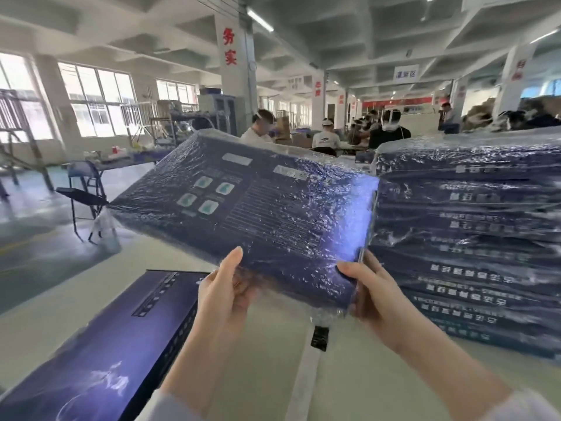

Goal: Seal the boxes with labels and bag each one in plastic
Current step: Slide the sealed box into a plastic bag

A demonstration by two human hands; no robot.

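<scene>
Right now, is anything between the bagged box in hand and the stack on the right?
Nothing visible. The left hand and right hand grip the bagged box at its near edge; its right end is beside the stack, with no item between.

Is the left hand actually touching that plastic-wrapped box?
Touching. The head view shows the left hand gripping the near edge of the bagged box, thumb on top.

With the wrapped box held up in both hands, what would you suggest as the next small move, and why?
Probably lift the bagged box rightward onto the stack of bagged boxes. It already looks wrapped, the left hand and right hand both grip its near edge, and its right edge is beside that stack. An unbagged box lies on the table.
</scene>
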